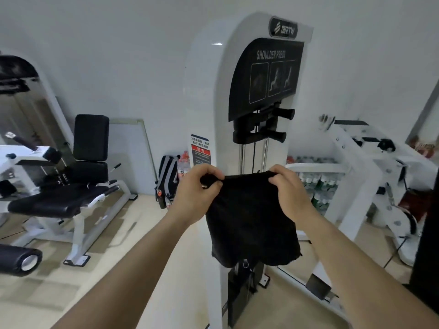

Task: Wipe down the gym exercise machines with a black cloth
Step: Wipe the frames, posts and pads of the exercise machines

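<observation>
In front of the shoulder press machine (213, 91), the left hand (197, 193) and right hand (289, 193) hold the black cloth (251, 214) up by its top edge. Each grip is pinched on 1 corner and the rest hangs free. No wiping is under way; this looks like readying the cloth. Left of that machine stands a black-padded seat machine (59, 200), and right of it a white frame machine (344, 143). Whether either is already wiped, I cannot tell.

The black cloth (251, 217) hangs down flat, held up by its two top corners, one pinched in the left hand (197, 193), one in the right hand (292, 193). Just behind it stands the tall white shoulder press machine (206, 103) with a black sign
</observation>
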`<state>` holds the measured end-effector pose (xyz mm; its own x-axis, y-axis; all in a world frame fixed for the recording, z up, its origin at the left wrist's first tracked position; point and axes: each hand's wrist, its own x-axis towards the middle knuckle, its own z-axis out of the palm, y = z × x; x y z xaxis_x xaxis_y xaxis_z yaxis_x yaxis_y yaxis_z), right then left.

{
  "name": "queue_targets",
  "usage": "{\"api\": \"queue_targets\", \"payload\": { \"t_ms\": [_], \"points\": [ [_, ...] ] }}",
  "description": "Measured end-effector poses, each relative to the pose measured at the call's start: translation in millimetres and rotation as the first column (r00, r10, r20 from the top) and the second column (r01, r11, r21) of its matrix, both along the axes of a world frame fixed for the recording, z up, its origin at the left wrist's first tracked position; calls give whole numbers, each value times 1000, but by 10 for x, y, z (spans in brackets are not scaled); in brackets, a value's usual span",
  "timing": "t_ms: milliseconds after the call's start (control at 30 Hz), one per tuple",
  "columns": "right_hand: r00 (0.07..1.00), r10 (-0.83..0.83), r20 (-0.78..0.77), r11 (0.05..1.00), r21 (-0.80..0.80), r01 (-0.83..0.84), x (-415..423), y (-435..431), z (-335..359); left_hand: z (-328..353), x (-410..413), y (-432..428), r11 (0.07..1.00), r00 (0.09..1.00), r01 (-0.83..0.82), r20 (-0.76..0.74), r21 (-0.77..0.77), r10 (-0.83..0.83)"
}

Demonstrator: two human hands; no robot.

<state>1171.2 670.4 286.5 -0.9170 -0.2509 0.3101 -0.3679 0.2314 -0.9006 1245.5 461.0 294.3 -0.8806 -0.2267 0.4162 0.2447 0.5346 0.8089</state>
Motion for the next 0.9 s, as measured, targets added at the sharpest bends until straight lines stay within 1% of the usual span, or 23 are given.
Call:
{"api": "queue_targets", "payload": {
  "t_ms": [67,167,233,333,433,500,600,667,767,833,900],
  "points": [
    [1000,4,-29,1000,-16,-4,-140,-4,115,166,-74,50,994,991,-96,-98,-49,91],
    [997,15,-69,999,-32,-17,-398,-66,236,311,-205,99,960,944,-254,-245,-114,221],
    [995,19,-102,998,-60,-25,-583,-142,273,344,-299,122,918,891,-370,-334,-142,308],
    [991,12,-131,989,-142,-31,-842,-319,321,349,-405,150,841,795,-532,-403,-104,453],
    [992,34,-123,970,-236,-63,-1005,-558,355,344,-466,150,775,723,-629,-414,-62,553],
    [990,36,-135,956,-284,-74,-1057,-715,342,349,-511,133,742,702,-666,-393,-70,593],
    [993,61,-105,917,-387,-98,-1080,-905,318,361,-597,89,700,667,-710,-390,-76,635],
    [989,127,-71,896,-420,-145,-1057,-996,298,373,-652,61,677,638,-733,-409,-66,652],
    [947,319,-31,827,-478,-294,-890,-1084,180,367,-710,36,649,610,-757,-446,-82,655],
    [915,392,-97,788,-479,-388,-782,-1145,31,336,-735,23,632,599,-769,-452,-94,661],
    [907,375,-194,809,-409,-422,-749,-1213,-141,287,-748,5,616,594,-779,-449,-115,668]
  ]
}}
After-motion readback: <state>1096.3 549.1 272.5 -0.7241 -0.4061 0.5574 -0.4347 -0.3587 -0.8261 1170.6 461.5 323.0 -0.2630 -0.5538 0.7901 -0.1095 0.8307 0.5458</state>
